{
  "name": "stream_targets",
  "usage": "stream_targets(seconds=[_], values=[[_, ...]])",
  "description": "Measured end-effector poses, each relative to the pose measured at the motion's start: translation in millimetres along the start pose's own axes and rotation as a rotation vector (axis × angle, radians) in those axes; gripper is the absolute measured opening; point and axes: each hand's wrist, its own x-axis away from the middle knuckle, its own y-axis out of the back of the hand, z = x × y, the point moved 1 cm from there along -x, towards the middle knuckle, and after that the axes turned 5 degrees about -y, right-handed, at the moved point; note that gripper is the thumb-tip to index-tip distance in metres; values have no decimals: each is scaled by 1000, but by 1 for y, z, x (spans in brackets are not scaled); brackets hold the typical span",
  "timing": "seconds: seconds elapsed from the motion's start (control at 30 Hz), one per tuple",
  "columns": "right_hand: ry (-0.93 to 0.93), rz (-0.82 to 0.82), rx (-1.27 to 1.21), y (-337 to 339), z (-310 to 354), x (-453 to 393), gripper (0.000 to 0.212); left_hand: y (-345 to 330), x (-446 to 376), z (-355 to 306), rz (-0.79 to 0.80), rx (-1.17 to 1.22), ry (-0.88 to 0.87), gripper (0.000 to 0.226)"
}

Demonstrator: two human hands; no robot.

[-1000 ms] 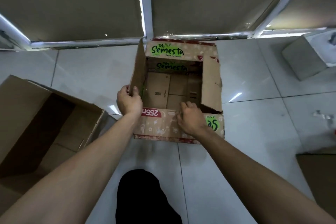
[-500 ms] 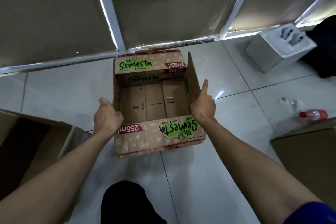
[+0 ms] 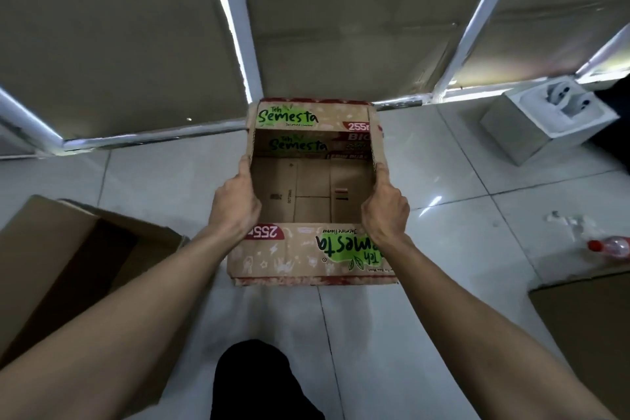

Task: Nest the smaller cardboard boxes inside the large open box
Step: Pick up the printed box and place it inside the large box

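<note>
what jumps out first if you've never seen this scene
Dead centre, an open brown cardboard box printed with green Semesta lettering sits on the white tiled floor, gripped by the left hand and right hand on its side walls. At far left lies a larger plain brown cardboard box, open; at far right, a red-capped plastic bottle.

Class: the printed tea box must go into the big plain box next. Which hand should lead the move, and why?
Left. The large open box lies on the left hand's side. Both hands hold the Semesta box; the right hand is on its far side, so it should follow.
</note>
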Motion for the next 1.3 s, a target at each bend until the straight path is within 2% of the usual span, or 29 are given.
stream_targets(seconds=[0.17, 0.37, 0.7, 0.8, 0.97, 1.3], values=[[118, -99, -82, 39, 51, 7, 62, 76, 15, -5, -159, -70, 22, 70], [312, -161, -162, 95, 124, 49, 65, 178, 79, 9, -356, -103, 98, 64], [655, -123, -337, 174, 218, 179, 59, 316, 226, 28, -712, -254, 151, 59], [754, -130, -351, 181, 240, 218, 63, 335, 274, 47, -759, -271, 193, 55], [886, -30, -399, 176, 275, 288, 67, 349, 366, 92, -800, -304, 303, 53], [1184, 189, -430, 111, 358, 466, 68, 361, 576, 212, -897, -298, 666, 63]])
